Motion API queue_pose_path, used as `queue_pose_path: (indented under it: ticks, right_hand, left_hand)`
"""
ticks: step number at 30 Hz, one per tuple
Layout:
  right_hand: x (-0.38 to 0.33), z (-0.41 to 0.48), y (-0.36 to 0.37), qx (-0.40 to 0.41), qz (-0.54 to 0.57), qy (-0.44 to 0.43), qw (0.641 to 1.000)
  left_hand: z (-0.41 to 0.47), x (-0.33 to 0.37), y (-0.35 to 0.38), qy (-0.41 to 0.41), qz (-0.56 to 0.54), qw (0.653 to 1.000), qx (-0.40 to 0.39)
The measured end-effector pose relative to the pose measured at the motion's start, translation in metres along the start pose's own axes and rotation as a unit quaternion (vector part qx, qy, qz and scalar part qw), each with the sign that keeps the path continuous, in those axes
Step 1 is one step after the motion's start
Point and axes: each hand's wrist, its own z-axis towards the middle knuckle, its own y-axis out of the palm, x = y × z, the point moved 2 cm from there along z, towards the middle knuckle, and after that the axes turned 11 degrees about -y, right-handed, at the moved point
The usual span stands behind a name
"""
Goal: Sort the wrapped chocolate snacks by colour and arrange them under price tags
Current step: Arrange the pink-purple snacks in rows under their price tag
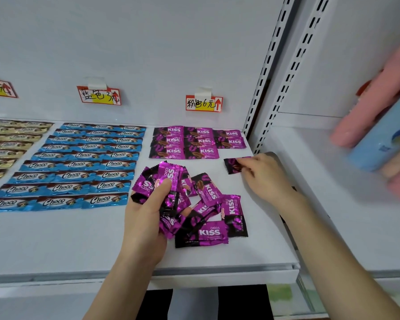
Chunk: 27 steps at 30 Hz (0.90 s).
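A person's left hand (148, 211) grips a fanned bunch of purple-pink Choco Kiss snacks (169, 179), fingers and thumb curled round them, just above a white shop shelf (56, 239). The right hand (263, 174) reaches to the shelf's far right, its bent fingertips pinching the end of a single Kiss wrapper (232, 166) that lies flat on the shelf, just below the short third column of the laid-out pink rows (194, 143).

Those rows sit against the back wall under the pink price tag (203, 103): three snacks in each of the two left columns, two in the right. More loose Kiss packets (213, 229) lie in an overlapping heap between the two hands.

To the left, the blue Choco bars (79, 167) fill a neat three-wide block under the blue price tag (99, 95). Farther left, gold bars (7, 144) run off the picture's edge beneath a third tag (0, 88).

In the neighbouring shelf bay (333, 204) to the right, blurred pink and blue packs (379, 125) show at the edge; what they are cannot be made out.
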Motion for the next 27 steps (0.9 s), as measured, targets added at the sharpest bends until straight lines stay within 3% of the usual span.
queue_pose_path:
  ticks: [3,12,23,27]
  right_hand:
    - [-0.001,0.004,0.002,0.037,0.005,0.008,0.999]
    - [0.002,0.024,0.017,0.006,0.007,0.039,0.999]
    - [-0.002,0.022,0.022,0.082,-0.058,0.008,0.995]
    - [0.0,0.023,0.025,0.07,-0.049,-0.001,0.996]
  left_hand:
    - [0.0,0.001,-0.002,0.001,0.003,1.0,-0.002]
    - [0.0,0.003,-0.007,0.008,0.009,1.0,0.007]
    - [0.001,0.002,-0.009,0.003,0.002,1.0,0.007]
    - [0.0,0.002,-0.008,-0.001,-0.003,1.0,0.008]
